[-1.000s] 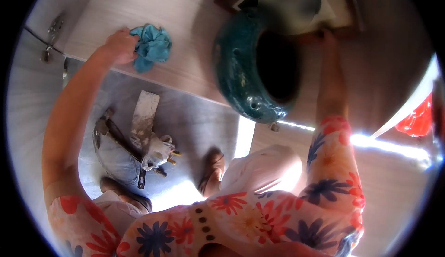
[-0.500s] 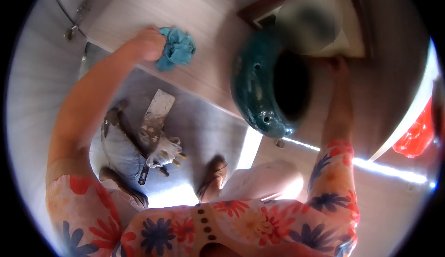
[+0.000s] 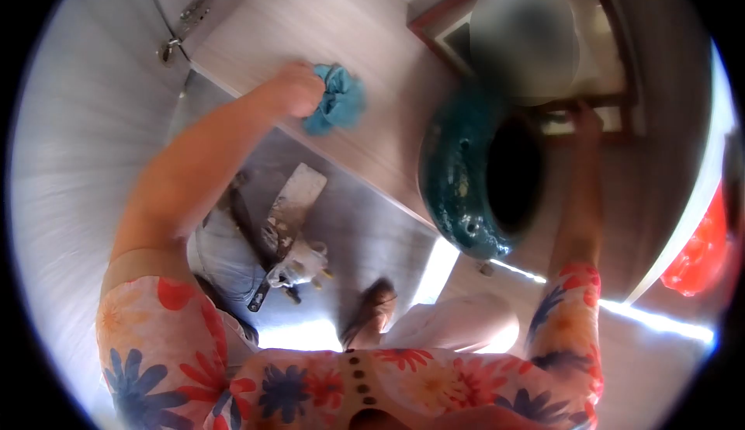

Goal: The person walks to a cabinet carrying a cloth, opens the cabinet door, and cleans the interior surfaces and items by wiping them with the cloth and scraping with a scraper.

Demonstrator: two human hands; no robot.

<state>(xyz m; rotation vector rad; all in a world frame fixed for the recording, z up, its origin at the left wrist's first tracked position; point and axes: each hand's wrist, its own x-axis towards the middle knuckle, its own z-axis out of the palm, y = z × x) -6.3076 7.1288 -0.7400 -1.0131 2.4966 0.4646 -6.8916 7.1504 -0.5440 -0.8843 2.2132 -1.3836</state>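
Observation:
My left hand (image 3: 299, 91) is closed on a crumpled teal cloth (image 3: 336, 100), pressed against the pale wood-grain shelf (image 3: 256, 38) near its front edge. My right hand (image 3: 587, 123) is at the lower edge of a picture frame (image 3: 632, 92) with a dark reddish-brown border, its fingers apparently gripping that edge, though blurred and in shade. Between my arms, on the shelf, is a glossy teal ceramic pot (image 3: 450, 174) with a wide dark opening and small holes in its wall. Its top overlaps part of the frame.
Below the shelf lie a white-stained flat board (image 3: 299, 193), a crumpled white plastic bag (image 3: 299, 263) and a dark-handled tool (image 3: 259, 296). A door with a metal lock (image 3: 172, 50) stands at left. Something red and shiny (image 3: 694, 247) is at far right.
The view has shifted, so most things appear further right and lower. The cloth stays in my left hand on the shelf. More of the frame's lower border shows beside my right hand.

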